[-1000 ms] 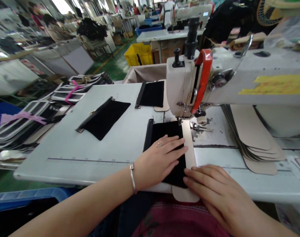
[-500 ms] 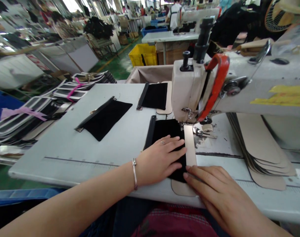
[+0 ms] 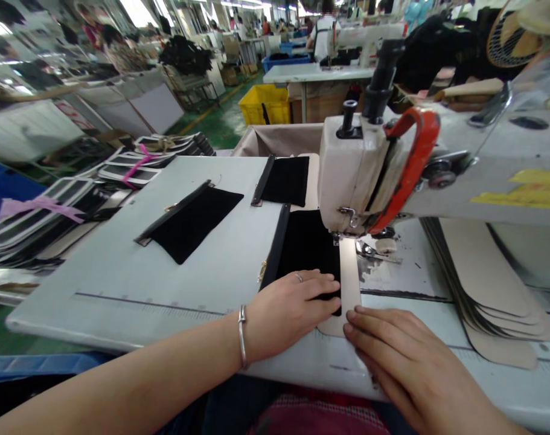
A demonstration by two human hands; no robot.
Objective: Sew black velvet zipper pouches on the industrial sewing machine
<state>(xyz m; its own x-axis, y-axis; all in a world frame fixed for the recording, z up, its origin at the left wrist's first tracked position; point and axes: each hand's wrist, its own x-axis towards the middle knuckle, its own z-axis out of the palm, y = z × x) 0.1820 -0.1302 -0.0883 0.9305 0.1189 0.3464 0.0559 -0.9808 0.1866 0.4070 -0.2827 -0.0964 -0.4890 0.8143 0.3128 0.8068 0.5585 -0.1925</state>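
Observation:
Under the head of the sewing machine (image 3: pixel 347 181) lies a black fabric piece (image 3: pixel 306 248) with a dark strip and a gold-coloured clasp along its left edge. Beneath it, a beige panel (image 3: pixel 349 278) shows on the right side and at the near end. My left hand (image 3: pixel 293 311) rests flat on the black fabric, fingers stretched toward the right edge. At the near right corner of the beige panel, my right hand (image 3: pixel 406 353) lies with fingers extended, its tips touching the panel. The needle area is partly hidden behind the machine head.
Another black piece (image 3: pixel 193 220) lies on the left of the table (image 3: pixel 134 326), and one on a beige panel (image 3: pixel 286 180) behind. Stacked beige panels (image 3: pixel 483 272) are at right. Tied bundles (image 3: pixel 43 211) sit beyond the left edge; a yellow crate (image 3: pixel 264 104) stands behind.
The black fabric and beige panel have slid away from me under the machine head. My left hand now lies nearer the fabric's near end; my right hand stays by the panel's near corner.

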